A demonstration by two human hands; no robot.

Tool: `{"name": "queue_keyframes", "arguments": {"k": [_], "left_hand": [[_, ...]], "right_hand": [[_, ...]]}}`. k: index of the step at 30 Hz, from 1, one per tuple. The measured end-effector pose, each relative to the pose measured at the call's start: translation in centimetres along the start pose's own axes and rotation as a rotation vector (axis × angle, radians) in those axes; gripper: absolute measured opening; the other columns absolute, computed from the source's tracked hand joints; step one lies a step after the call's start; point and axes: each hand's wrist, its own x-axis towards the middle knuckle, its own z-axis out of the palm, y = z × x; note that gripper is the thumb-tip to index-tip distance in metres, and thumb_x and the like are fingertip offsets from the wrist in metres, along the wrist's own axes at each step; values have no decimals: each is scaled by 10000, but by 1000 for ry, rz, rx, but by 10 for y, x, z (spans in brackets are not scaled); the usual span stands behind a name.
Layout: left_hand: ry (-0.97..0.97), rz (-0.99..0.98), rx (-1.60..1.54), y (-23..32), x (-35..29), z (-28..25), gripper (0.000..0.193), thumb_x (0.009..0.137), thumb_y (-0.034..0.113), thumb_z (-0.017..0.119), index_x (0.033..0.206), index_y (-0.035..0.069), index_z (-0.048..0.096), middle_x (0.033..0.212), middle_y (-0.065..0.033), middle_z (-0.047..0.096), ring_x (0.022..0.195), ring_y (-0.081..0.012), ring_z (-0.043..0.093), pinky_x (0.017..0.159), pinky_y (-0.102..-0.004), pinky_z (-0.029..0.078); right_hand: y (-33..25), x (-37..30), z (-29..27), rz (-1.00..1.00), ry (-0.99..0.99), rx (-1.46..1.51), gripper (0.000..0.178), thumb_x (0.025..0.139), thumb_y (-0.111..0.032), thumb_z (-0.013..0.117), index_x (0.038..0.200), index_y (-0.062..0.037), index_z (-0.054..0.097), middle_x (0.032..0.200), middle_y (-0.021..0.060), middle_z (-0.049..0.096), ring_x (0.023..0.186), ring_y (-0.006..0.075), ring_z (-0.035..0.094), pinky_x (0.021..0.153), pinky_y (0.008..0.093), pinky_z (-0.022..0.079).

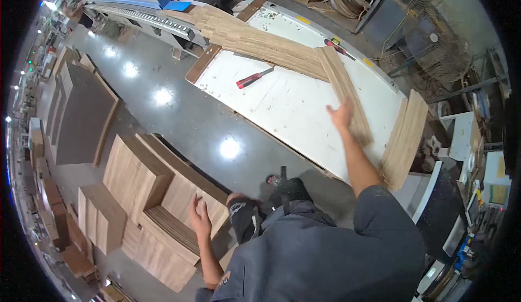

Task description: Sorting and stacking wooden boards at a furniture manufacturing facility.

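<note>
My right hand (341, 114) is raised with fingers apart, beside a wood-grain strip (343, 82) that lies across the white-topped work table (282, 109). It holds nothing; whether it touches the strip I cannot tell. My left hand (200, 216) hangs at my left with spread, empty fingers, in front of stacked wood-grain boards (135, 174). Several long wood-grain strips (260, 45) run along the table from its far left end to the crossing strip. On the white top rests a red-handled hand tool (251, 80) with a flat metal blade.
More strips (404, 139) are stacked at the table's right end. A second red-handled tool (339, 48) lies by the far metal rail. Beyond stands a large caged fan (434, 38). Dark panels (84, 114) are piled at left, across a shiny grey floor (190, 114).
</note>
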Motion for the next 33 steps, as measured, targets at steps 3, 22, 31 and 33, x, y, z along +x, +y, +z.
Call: {"name": "queue_keyframes", "arguments": {"k": [3, 22, 31, 33], "left_hand": [[-47, 45, 13, 89, 87, 19, 401, 1025, 149, 662, 1403, 28, 611, 1216, -170, 723, 1158, -303, 673, 1051, -403, 495], [-85, 415, 376, 142, 502, 293, 358, 894, 204, 717, 1187, 32, 604, 1233, -196, 598, 1152, -398, 558, 1038, -555, 376], [-402, -19, -275, 187, 452, 298, 723, 1013, 356, 683, 1524, -66, 394, 1467, -259, 474, 1352, -375, 472, 1147, -486, 364], [-520, -254, -569, 201, 426, 329, 779, 1017, 361, 690, 1562, -69, 336, 1523, -240, 434, 1392, -350, 443, 1172, -465, 354]], "right_hand": [[35, 62, -8, 233, -107, -71, 1331, 673, -581, 923, 1621, 54, 238, 1620, 317, 365, 1508, 470, 336, 1255, 541, 283], [-219, 146, -1, -268, -281, 77, 1312, 525, -300, 998, 1629, -109, 316, 1551, 249, 336, 1432, 458, 327, 1195, 590, 292], [-364, 206, 60, -311, -486, 57, 1389, 587, -499, 988, 1668, -135, 195, 1596, 212, 289, 1466, 438, 273, 1224, 615, 210], [-381, 212, 69, -503, -432, 130, 1268, 677, -553, 927, 1659, -114, 256, 1586, 185, 359, 1464, 408, 314, 1230, 587, 231]]}}
